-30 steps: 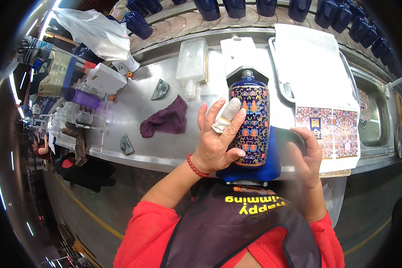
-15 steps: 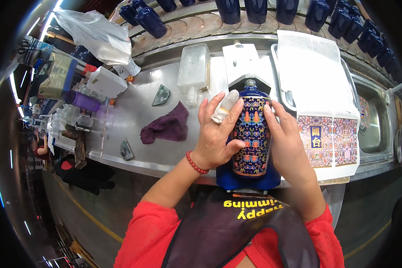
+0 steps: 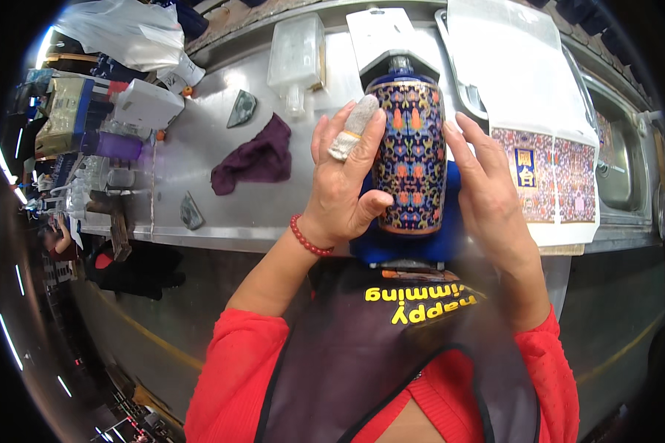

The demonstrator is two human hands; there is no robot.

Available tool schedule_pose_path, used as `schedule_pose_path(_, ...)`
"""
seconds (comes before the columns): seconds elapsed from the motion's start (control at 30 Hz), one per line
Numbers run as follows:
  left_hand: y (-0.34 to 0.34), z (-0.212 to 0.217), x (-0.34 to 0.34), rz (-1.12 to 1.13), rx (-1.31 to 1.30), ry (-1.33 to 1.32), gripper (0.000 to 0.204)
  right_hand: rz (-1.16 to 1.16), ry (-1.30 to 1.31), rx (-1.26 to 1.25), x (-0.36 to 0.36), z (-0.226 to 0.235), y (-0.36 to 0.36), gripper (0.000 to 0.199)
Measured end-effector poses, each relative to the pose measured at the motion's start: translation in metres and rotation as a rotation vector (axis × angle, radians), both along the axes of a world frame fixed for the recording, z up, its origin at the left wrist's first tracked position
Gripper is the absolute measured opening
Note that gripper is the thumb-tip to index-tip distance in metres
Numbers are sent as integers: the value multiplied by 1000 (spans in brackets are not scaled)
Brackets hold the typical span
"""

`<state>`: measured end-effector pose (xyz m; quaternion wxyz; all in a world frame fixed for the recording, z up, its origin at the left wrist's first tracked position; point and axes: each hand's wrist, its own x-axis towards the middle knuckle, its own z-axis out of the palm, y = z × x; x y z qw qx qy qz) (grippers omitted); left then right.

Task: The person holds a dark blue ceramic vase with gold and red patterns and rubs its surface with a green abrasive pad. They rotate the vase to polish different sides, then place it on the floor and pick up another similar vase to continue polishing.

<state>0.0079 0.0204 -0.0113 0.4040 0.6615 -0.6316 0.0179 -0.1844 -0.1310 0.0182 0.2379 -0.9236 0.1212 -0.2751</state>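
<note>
A dark blue bottle (image 3: 410,159) covered in a colourful floral pattern lies neck away from me on a blue support (image 3: 399,249). Along its left side is my left hand (image 3: 340,177), fingers stretched out and thumb spread, its fingertips and thumb at the bottle's edge. A grey cloth cover (image 3: 356,129) with a yellow band sits on one finger of that hand. My right hand (image 3: 491,188) is open just right of the bottle, fingers extended and a small gap apart from it. Beyond the bottle's neck is a dark angular rest (image 3: 367,71).
Right of my hands lie a patterned printed sheet (image 3: 543,214) and white paper (image 3: 506,66), beside a metal sink (image 3: 619,166). On the steel table (image 3: 199,151) at left are a purple cloth (image 3: 258,159), greenish angular pieces (image 3: 241,109) and a clear bottle (image 3: 295,55).
My right hand has come off the bottle and moved slightly right. My left hand's fingers stay at its left side. The whole view has shifted, so the table sits higher.
</note>
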Motion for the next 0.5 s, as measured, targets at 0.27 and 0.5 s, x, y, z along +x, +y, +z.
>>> schedule_pose_path(0.27, 41, -21, -54, 56, 42, -75, 95, 20, 47, -44, -33, -28, 38, 70)
schedule_pose_path(0.5, 50, -25, -67, 82, 60, -231, 87, 34, 76, -68, -40, -25, 48, 72)
